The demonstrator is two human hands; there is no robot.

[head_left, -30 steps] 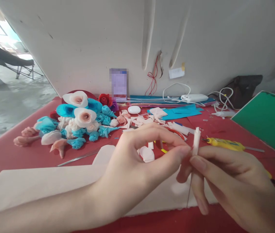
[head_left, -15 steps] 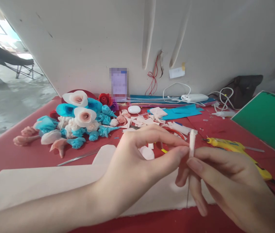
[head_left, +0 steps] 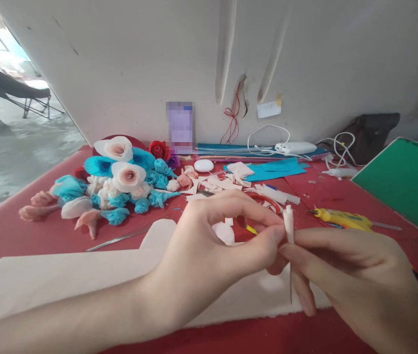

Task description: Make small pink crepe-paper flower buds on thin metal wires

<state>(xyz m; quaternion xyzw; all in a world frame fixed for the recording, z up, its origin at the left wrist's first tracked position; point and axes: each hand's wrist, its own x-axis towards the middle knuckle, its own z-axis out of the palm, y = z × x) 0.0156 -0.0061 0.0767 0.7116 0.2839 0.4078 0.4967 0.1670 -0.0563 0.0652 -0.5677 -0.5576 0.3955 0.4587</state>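
A narrow roll of cream crepe paper stands upright around a thin wire, whose lower end sticks out beneath my fingers. From the left, my left hand pinches the roll between thumb and forefinger. My right hand grips it from the other side, thumb and forefinger closed just below the roll's top part. Under both hands lies a large cream paper sheet. Cut, rounded paper petals rest at the sheet's far edge, partly covered by my left hand.
Paper flowers in blue, white and pink are heaped at the left. Bare wires lie before them. Behind my hands are red-handled scissors and paper scraps. A yellow glue gun and a green board are on the right.
The paper roll has dropped slightly and leans differently, with its wire's lower end shifted a little right. My right hand's fingers have moved slightly; my left hand is nearly still.
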